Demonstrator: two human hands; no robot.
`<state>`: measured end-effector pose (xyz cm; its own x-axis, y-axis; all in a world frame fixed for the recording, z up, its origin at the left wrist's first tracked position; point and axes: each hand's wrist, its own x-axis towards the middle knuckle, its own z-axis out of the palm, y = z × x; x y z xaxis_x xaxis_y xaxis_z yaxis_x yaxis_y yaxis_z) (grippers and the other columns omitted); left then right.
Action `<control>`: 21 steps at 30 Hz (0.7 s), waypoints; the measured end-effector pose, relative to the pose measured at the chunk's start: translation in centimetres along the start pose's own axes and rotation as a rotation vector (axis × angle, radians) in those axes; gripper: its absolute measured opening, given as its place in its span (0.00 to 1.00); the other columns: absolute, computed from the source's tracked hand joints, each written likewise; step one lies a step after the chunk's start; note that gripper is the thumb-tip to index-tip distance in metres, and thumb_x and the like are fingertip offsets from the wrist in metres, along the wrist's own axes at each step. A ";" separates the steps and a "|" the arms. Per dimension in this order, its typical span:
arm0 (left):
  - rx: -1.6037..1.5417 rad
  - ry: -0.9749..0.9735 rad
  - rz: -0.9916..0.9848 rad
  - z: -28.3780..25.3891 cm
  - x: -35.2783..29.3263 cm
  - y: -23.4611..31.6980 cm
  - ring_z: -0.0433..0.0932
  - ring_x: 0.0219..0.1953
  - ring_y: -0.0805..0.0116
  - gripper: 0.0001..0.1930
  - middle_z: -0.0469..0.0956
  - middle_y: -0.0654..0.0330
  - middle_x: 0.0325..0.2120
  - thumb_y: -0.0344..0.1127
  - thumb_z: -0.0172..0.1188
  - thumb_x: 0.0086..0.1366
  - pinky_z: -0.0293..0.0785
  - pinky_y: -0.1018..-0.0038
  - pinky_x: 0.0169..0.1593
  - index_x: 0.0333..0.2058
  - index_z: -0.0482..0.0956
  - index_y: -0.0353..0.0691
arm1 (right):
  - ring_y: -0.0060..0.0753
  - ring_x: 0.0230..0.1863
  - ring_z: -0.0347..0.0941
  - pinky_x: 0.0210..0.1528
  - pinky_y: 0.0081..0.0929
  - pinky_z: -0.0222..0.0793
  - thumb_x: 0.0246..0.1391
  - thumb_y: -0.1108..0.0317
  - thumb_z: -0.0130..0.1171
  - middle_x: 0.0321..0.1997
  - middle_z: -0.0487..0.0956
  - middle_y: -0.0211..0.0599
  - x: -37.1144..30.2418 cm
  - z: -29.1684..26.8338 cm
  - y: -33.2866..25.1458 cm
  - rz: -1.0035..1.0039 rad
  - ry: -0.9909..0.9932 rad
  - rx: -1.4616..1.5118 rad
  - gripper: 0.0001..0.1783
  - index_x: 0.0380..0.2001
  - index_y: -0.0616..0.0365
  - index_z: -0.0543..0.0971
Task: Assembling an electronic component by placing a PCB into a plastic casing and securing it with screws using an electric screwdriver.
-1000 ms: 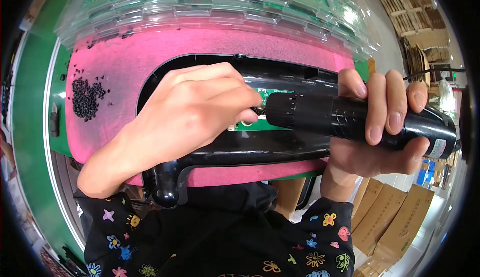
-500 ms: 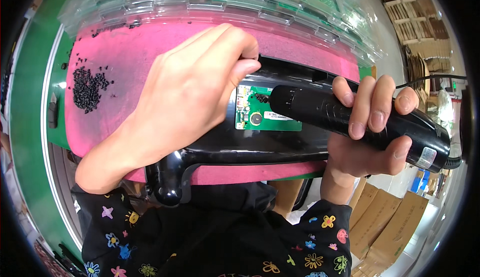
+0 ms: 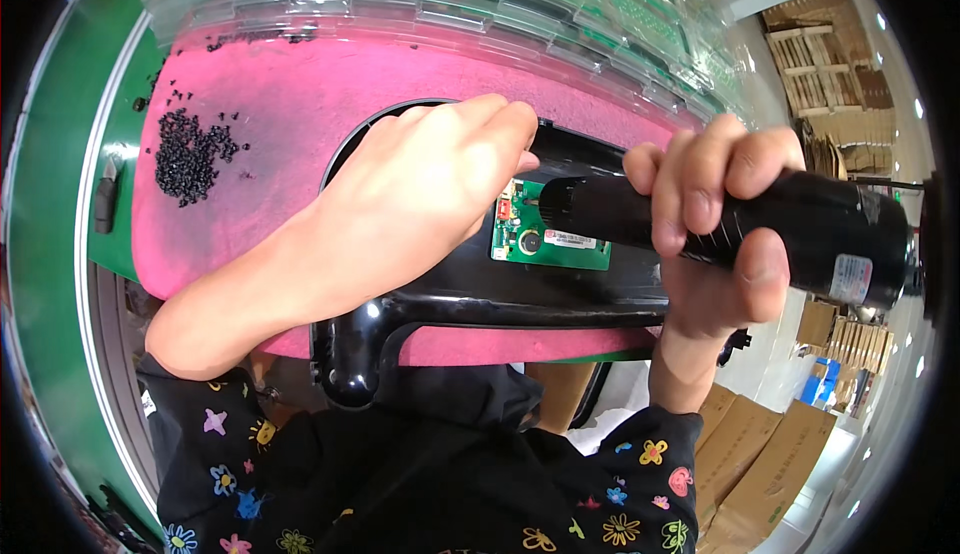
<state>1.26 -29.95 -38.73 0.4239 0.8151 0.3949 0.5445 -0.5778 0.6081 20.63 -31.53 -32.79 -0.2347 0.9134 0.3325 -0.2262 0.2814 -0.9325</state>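
A black plastic housing [image 3: 500, 304] lies on a pink foam pad [image 3: 300, 104]. A small green circuit board [image 3: 545, 244] sits inside the housing. My left hand [image 3: 430, 184] lies flat on the housing just left of the board, fingers together, pressing down on it. My right hand [image 3: 720, 244] grips a black electric screwdriver [image 3: 800, 234], whose front end is over the board's upper edge. The tip itself is hidden behind the tool's body.
A heap of small black screws [image 3: 185, 154] lies on the pad's left part. Clear plastic trays [image 3: 480, 4] holding green boards are stacked beyond the pad. A green bench edge [image 3: 60, 204] runs along the left. Cardboard boxes [image 3: 760, 454] stand at lower right.
My left hand has gone from pinching at the board to lying flat on the housing beside it. The screwdriver has swung to the right and up, uncovering the green board.
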 end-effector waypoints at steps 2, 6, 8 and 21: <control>-0.043 0.011 0.034 -0.1 -0.2 -0.2 0.76 0.31 0.44 0.05 0.75 0.48 0.27 0.25 0.58 0.60 0.71 0.59 0.33 0.34 0.73 0.31 | 0.22 0.24 0.66 0.44 0.33 0.67 0.48 0.55 0.64 0.28 0.69 0.28 0.8 0.1 0.1 0.032 -0.079 -0.019 0.20 0.38 0.51 0.68; -0.043 -0.020 0.063 -0.1 -0.4 -0.7 0.76 0.32 0.43 0.06 0.76 0.47 0.28 0.24 0.59 0.59 0.72 0.59 0.34 0.35 0.74 0.31 | 0.21 0.23 0.65 0.42 0.29 0.67 0.51 0.55 0.62 0.27 0.69 0.26 2.0 0.2 0.8 -0.002 -0.181 -0.054 0.20 0.41 0.54 0.70; -0.067 0.029 0.107 0.4 -0.5 -1.1 0.76 0.33 0.43 0.07 0.76 0.47 0.29 0.24 0.59 0.57 0.72 0.58 0.34 0.36 0.74 0.30 | 0.21 0.23 0.64 0.41 0.28 0.67 0.52 0.55 0.62 0.27 0.69 0.26 2.4 -0.1 0.8 -0.005 -0.209 -0.093 0.20 0.41 0.55 0.70; -0.065 -0.132 0.085 -0.5 -0.8 -0.3 0.76 0.30 0.49 0.07 0.73 0.52 0.27 0.28 0.63 0.55 0.71 0.60 0.32 0.32 0.77 0.32 | 0.19 0.21 0.60 0.34 0.26 0.59 0.50 0.52 0.61 0.22 0.65 0.23 0.5 -0.7 1.0 -0.205 -0.065 0.157 0.19 0.33 0.51 0.67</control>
<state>0.36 -30.39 -38.88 0.5603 0.7483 0.3552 0.4564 -0.6368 0.6214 20.97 -30.54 -33.65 -0.2277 0.8201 0.5250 -0.4182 0.4046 -0.8133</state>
